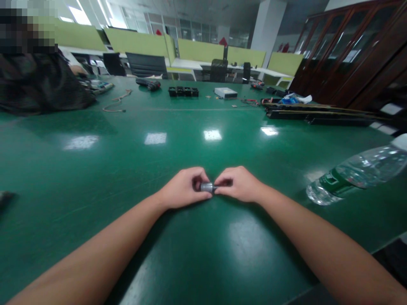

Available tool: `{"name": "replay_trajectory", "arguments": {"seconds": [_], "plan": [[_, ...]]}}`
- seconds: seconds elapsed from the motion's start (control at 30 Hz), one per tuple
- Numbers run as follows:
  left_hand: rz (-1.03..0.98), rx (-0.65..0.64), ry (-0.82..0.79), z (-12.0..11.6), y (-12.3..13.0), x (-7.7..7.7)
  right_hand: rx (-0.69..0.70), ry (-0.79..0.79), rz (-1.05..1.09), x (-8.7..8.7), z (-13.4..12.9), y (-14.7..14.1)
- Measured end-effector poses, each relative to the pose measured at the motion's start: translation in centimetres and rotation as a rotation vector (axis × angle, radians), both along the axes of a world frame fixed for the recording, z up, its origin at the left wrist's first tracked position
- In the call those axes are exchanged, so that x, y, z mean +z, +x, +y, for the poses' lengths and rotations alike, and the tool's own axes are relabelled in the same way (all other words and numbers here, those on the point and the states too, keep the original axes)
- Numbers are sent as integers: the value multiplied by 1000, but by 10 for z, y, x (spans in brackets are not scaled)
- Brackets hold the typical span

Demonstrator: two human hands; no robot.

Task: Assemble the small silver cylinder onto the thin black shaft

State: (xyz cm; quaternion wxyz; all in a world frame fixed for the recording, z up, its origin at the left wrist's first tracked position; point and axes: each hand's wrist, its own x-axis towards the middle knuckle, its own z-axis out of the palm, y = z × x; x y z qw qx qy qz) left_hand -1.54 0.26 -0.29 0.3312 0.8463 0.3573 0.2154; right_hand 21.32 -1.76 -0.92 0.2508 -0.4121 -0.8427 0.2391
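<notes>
One small metal cylinder (207,187) is showing between the left hand (180,189) and the right hand (242,185), just below the middle of the frame. The left hand is curling its thumb and fingers around the cylinder's body. The right hand is pinching a thin dark piece (216,187) at the cylinder's right end. Under them the green tabletop (190,254) is shining; I cannot tell whether the cylinder is touching it. In my judgement, the handling is being in progress: neither hand is letting go yet, and whether the two parts are already sitting joined, the view is not showing clearly.
</notes>
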Motion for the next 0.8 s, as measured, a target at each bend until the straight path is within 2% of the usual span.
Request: {"name": "replay_trajectory", "arguments": {"seconds": [0.33,0.6,0.8], "plan": [[14,-26,29,1,-1,3,91,93,-59,5,-1,5],[11,-12,-14,1,0,-2,94,97,-70,5,-3,4],[25,-21,28,1,0,-1,101,114,-62,3,-3,2]]}}
